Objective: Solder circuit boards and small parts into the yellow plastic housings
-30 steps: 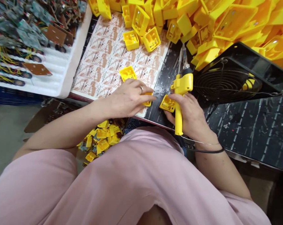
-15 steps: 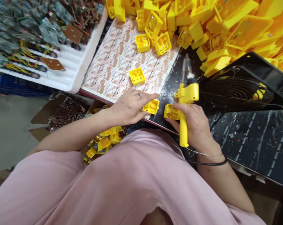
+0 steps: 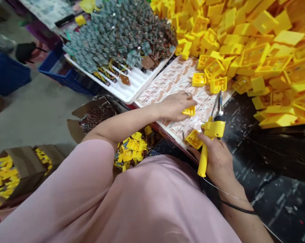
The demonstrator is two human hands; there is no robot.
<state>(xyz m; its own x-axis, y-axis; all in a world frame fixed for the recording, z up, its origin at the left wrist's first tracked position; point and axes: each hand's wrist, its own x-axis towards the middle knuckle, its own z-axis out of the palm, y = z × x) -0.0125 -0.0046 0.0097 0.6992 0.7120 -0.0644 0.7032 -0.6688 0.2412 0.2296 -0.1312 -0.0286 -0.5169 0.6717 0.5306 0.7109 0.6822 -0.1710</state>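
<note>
My left hand (image 3: 174, 106) is closed about a small yellow plastic housing (image 3: 190, 111) on the printed sheet; its fingers hide part of it. In my right hand (image 3: 219, 157) is a yellow soldering gun (image 3: 213, 129), its metal tip pointing away from me and a thin wire trailing from the handle's lower end. The thumb and fingers of that same hand also hold an open yellow housing (image 3: 193, 139) by the table's front edge. Just beyond the tip, two more open housings (image 3: 199, 79) sit on the printed sheet (image 3: 165, 82).
A large heap of yellow housings (image 3: 258, 50) covers the back right. On the left, a white foam tray (image 3: 128, 96) carries many circuit boards. A dark fan (image 3: 289, 148) stands at the right. Below the table edge are boxes of yellow parts (image 3: 131, 150) and brown pieces (image 3: 98, 116).
The view has swung left. My left hand has gone from the nearer housing to the one farther up the sheet. My right hand has shifted left over the table with the soldering gun and a housing.
</note>
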